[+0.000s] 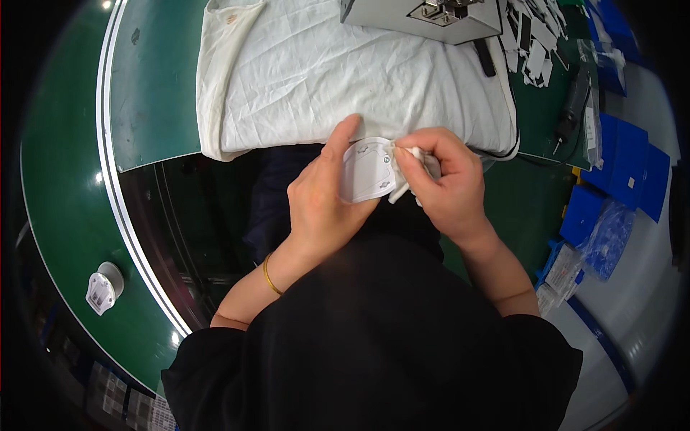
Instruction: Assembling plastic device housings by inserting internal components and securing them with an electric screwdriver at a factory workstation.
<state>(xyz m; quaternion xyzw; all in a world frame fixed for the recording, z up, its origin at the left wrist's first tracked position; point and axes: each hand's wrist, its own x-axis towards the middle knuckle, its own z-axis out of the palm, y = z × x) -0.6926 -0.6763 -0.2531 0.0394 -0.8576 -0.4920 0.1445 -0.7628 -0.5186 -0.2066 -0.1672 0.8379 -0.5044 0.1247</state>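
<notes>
My left hand (316,195) is closed around one side of a white plastic housing (365,174), its thumb up along the edge. The housing has a rounded outline, a recessed flat middle and small screw spots near its corners. With finger and thumb pinched, my right hand (456,183) grips a crumpled white cloth (431,165) at the housing's right edge. Both hands are just in front of the near edge of a white cloth cover (309,86) on the table. Part of the housing's left side is hidden by my left hand.
A grey metal box (438,27) stands at the back. Loose white and dark flat pieces (535,61) are heaped to its right, near a black power screwdriver (571,115). Blue bins (622,158) line the far right. Another white part (104,289) sits on the green surface (61,179) at left.
</notes>
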